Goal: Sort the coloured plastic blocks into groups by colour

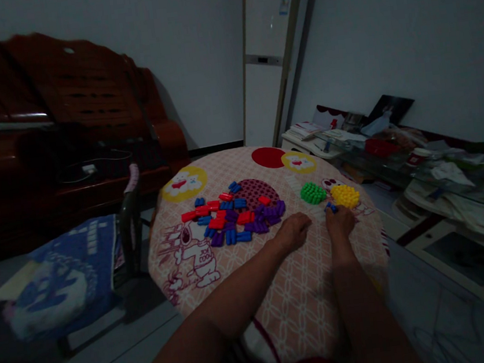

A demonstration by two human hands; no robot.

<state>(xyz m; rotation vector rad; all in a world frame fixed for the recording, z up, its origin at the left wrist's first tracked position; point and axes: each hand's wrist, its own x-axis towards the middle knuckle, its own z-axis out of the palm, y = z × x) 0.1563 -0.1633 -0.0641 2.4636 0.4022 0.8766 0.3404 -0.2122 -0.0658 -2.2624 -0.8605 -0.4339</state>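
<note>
My right hand (340, 222) is closed with a small blue plastic piece (331, 207) at its fingertips, just in front of the yellow cluster (345, 196). To its left, my left hand (295, 231) rests low over the cloth with fingers curled together; whatever they hold, if anything, is hidden. White pieces (317, 214) lie between the two hands. Beyond them sits a green cluster (313, 193) of knobbly pieces. Left of my left hand spreads a loose pile of plastic pieces: purple ones (260, 221), red ones (217, 221) and blue ones (238, 238).
A patterned cloth covers the round table (299, 303). On the left stand a chair with a blue cloth (89, 263) and a wooden sofa (79, 95). A cluttered glass-topped cabinet (379, 160) runs along the right. A tall white appliance (265, 97) stands behind.
</note>
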